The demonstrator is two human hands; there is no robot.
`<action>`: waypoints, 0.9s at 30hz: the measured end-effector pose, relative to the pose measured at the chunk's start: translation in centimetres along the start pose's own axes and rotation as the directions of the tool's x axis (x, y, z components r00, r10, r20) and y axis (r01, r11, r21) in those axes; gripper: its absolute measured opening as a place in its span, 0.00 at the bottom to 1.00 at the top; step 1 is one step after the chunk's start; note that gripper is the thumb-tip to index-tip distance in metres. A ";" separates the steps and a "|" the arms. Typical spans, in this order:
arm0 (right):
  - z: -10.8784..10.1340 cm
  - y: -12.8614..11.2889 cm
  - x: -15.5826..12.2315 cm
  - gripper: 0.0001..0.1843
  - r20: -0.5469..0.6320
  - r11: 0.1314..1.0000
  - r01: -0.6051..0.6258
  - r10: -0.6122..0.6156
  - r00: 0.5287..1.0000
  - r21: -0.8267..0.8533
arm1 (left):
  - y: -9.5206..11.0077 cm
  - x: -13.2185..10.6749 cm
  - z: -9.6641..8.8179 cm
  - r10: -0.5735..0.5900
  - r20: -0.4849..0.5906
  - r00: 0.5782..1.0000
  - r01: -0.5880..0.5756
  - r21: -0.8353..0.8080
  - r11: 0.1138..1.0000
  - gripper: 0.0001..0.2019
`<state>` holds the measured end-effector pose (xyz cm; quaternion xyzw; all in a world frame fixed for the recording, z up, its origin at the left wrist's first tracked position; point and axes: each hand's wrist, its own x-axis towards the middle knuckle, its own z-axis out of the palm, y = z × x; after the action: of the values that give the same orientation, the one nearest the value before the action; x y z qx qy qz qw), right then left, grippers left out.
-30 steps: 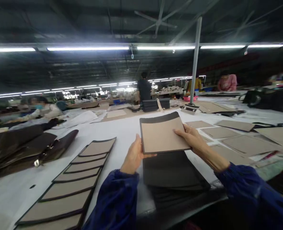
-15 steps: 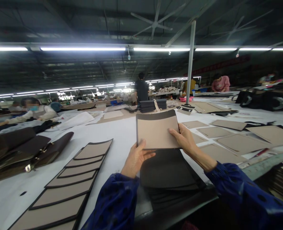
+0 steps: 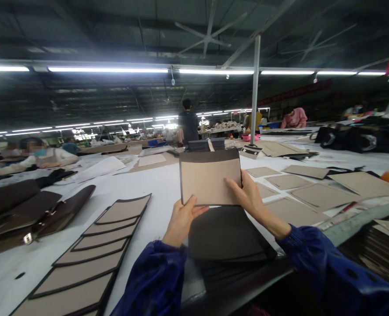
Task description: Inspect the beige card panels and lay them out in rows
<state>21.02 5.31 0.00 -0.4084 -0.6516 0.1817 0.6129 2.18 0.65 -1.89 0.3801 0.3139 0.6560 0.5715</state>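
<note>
Okay, headcount: one panel (image 3: 207, 180) up in both hands, and at least six similar ones in an overlapping row (image 3: 85, 256) out to the left of the left hand (image 3: 181, 219). Past the right hand (image 3: 250, 193) I get roughly seven loose tan pieces (image 3: 326, 193), some overlapping. One dark stack (image 3: 227, 232) sits just below the hands; too many thin layers to count.

Both hands have hold of the panel, above the stack: left one pinching the lower left corner, thumb on the front, right one gripping the right edge, thumb on the tan face.

It's a neat thing, four-sided, smooth tan face, thin dark border, wider dark band across the top with a curved lower edge. Held upright-ish, face toward the wearer.

Containers: a small pink basin (image 3: 247, 138) way out beyond the hands, contents too tiny to make out. Brown bag-like pieces (image 3: 72, 206) with one bright metal clasp (image 3: 27, 238) lie far left of the left hand; can't tell what's inside.
</note>
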 end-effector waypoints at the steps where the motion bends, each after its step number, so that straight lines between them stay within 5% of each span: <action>1: -0.1 0.1 0.2 0.22 0.065 0.988 -0.055 0.046 0.997 0.144 | 0.3 -0.1 0.1 -0.012 0.017 1.000 0.012 -0.028 1.000 0.10; 4: -0.7 0.3 0.8 0.28 0.325 0.873 -0.281 0.152 0.934 0.398 | 0.8 -0.3 0.1 -0.038 0.073 0.997 0.044 -0.077 0.996 0.10; 6: -1.3 0.4 1.5 0.35 0.338 0.897 -0.273 0.151 0.929 0.349 | 0.9 -0.2 -0.1 -0.038 0.070 0.997 0.042 -0.062 0.997 0.10; 8: -2.1 0.2 2.6 0.43 0.165 0.985 -0.059 0.032 0.986 0.160 | 0.7 -0.1 -0.3 -0.052 0.049 0.997 0.052 -0.016 0.999 0.11; 10: -2.7 -0.3 4.0 0.41 0.038 0.965 0.229 -0.226 0.973 -0.132 | 0.3 0.0 -0.5 -0.078 0.058 0.995 0.076 0.036 0.996 0.11; 12: -2.9 -1.0 5.2 0.26 0.126 0.826 0.451 -0.436 0.891 -0.339 | 0.0 -0.1 -0.4 -0.108 0.099 0.989 0.099 0.085 0.991 0.12; 15: -2.2 -2.4 6.4 0.10 0.374 0.704 0.607 -0.486 0.790 -0.368 | -0.3 -0.4 -0.1 -0.128 0.153 0.980 0.104 0.153 0.983 0.13; 17: -1.5 -3.2 6.8 0.08 0.454 0.748 0.582 -0.418 0.786 -0.319 | -0.3 -0.5 0.1 -0.125 0.176 0.976 0.096 0.165 0.982 0.13; 21: -0.3 -3.7 7.7 0.06 0.462 0.893 0.379 -0.237 0.854 -0.242 | -0.1 -0.7 0.1 -0.133 0.196 0.971 0.109 0.128 0.986 0.11; 27: 0.8 -3.5 9.7 0.12 0.599 0.976 0.123 0.008 0.801 -0.177 | 0.7 -0.6 -0.2 -0.191 0.171 0.967 0.189 0.028 0.982 0.09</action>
<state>20.02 10.73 8.80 -0.3721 -0.8385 0.2130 0.3363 1.68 -0.10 -1.45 0.4070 0.3020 0.5609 0.6547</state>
